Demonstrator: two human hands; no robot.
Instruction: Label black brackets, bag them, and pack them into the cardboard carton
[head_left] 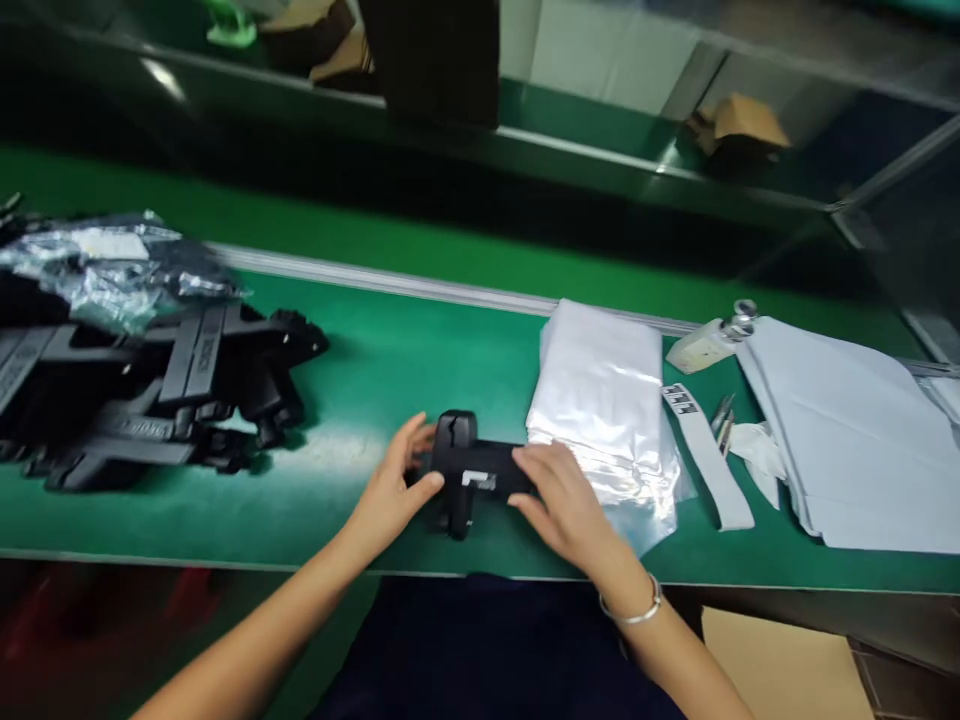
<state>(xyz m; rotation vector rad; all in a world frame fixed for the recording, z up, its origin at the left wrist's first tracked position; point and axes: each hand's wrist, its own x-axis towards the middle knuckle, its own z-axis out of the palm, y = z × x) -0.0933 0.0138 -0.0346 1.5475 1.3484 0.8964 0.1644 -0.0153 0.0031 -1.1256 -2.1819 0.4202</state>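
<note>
A black T-shaped plastic part (484, 461) with a small white label lies on the green bench in front of me. My left hand (392, 492) is closed around its wide left end, thumb on the near side and fingers partly hidden behind it. At the other end, my right hand (564, 502) grips the bar between thumb and fingers. A stack of clear plastic bags (604, 375) lies just beyond my right hand. Right of the bags is a white strip of labels (709, 462) with black-and-white print at its top.
Several similar black parts (199, 365) are heaped at the left, some under clear plastic wrapping (112, 255). At the right are a bottle (705, 347) with a metal top, pen-like tools (724, 422), crumpled white paper (759, 452) and large white sheets (862, 440). A metal rail (390, 278) runs behind.
</note>
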